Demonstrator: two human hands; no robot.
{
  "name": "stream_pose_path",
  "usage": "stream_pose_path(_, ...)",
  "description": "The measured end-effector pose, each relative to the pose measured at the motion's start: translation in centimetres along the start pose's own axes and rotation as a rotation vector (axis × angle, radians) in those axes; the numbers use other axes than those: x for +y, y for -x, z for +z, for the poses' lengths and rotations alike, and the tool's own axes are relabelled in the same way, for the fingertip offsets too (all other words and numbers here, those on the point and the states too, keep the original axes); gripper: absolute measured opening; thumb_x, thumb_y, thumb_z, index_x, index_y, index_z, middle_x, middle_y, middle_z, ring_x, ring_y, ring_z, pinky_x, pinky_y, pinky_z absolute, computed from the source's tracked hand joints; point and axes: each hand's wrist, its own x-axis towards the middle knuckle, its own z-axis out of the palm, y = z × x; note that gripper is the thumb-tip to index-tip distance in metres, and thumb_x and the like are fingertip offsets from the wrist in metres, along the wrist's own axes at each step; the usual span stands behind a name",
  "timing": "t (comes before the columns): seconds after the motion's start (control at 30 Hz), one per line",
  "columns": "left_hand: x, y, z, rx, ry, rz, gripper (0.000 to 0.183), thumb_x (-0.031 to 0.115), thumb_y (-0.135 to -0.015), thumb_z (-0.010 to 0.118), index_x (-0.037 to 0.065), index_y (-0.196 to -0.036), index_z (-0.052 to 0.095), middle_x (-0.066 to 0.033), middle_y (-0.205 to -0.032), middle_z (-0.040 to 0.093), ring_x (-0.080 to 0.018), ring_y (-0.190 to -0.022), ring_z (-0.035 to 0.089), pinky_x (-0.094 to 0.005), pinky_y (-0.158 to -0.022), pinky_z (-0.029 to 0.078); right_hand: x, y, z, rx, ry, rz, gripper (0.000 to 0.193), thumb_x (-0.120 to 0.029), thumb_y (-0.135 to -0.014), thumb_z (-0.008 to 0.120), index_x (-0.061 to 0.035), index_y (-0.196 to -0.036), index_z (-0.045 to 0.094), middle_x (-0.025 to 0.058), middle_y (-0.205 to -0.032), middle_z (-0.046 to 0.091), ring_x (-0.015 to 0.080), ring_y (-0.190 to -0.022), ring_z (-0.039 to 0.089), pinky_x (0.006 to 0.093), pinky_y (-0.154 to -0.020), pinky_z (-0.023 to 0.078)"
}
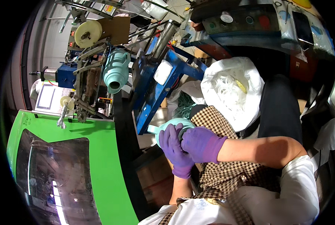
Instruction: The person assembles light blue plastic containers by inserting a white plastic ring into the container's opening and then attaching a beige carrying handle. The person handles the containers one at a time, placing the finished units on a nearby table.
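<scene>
A pale teal plastic jug shell (pixel 171 124) with a side handle rests at my lap, its round opening facing me. My left hand (pixel 174 147), in a purple glove, is closed around the near side of it. At the opening, my right hand (pixel 200 144), also gloved in purple, is curled into a fist. Whatever its fingers grip there is hidden. A second teal jug shell (pixel 116 71) with a handle sits up at the machine on the left, its dark opening pointing down toward me.
An open white sack (pixel 208 77) of white plastic rings and strips stands beyond my lap. Left of it are a blue metal frame (pixel 146 107) and a green machine housing (pixel 103 161) with a window. A control panel (pixel 242 23) and a phone (pixel 303 27) are at the far right.
</scene>
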Motion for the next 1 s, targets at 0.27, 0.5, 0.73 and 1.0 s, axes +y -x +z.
stream_pose_path(0.27, 0.3, -0.1, 0.9, 0.043, -0.068, -0.020, 0.061, 0.027, -0.094, 0.062, -0.006, -0.143, 0.045, -0.0109, -0.121, 0.072, -0.0327, -0.122, 0.059, -0.0536, -0.114, 0.032, 0.4, 0.2, -0.2, 0.027, -0.014, 0.003, 0.012, -0.018, -0.071, 0.069, -0.0066, -0.074, 0.073, 0.0122, -0.078, 0.069, 0.0293, -0.078, 0.069, 0.0409, -0.068, 0.056)
stream_pose_path(0.5, 0.9, -0.5, 1.2, 0.060, -0.042, 0.009, 0.063, 0.026, -0.090, 0.065, -0.003, -0.142, 0.046, -0.0104, -0.120, 0.071, -0.0348, -0.122, 0.059, -0.0553, -0.112, 0.033, 1.2, 1.0, -0.7, 0.037, -0.008, -0.033, 0.013, -0.018, -0.071, 0.069, -0.0055, -0.075, 0.071, 0.0124, -0.077, 0.067, 0.0308, -0.077, 0.067, 0.0426, -0.068, 0.054)
stream_pose_path(0.73, -0.5, -3.0, -2.3, 0.083, 0.135, 0.048, 0.073, 0.032, -0.074, 0.081, 0.000, -0.134, 0.055, -0.0095, -0.124, 0.068, -0.0354, -0.122, 0.058, -0.0554, -0.112, 0.034, 4.0, -0.2, -3.6, 0.553, -0.286, -0.317, 0.011, -0.010, -0.074, 0.066, -0.0071, -0.084, 0.071, 0.0102, -0.088, 0.069, 0.0305, -0.082, 0.068, 0.0413, -0.072, 0.055)
stream_pose_path(1.0, -2.1, -2.0, -10.0, 0.473, 0.704, 0.382, 0.113, 0.038, -0.078, 0.086, 0.018, -0.161, 0.013, -0.0090, -0.155, 0.041, -0.0387, -0.143, 0.038, -0.0559, -0.119, 0.031, 14.5, -0.5, -8.1, 0.796, -1.562, 0.481, 0.045, -0.025, -0.104, 0.057, -0.0049, -0.144, 0.051, 0.0073, -0.138, 0.059, 0.0203, -0.123, 0.057, 0.0312, -0.106, 0.044)
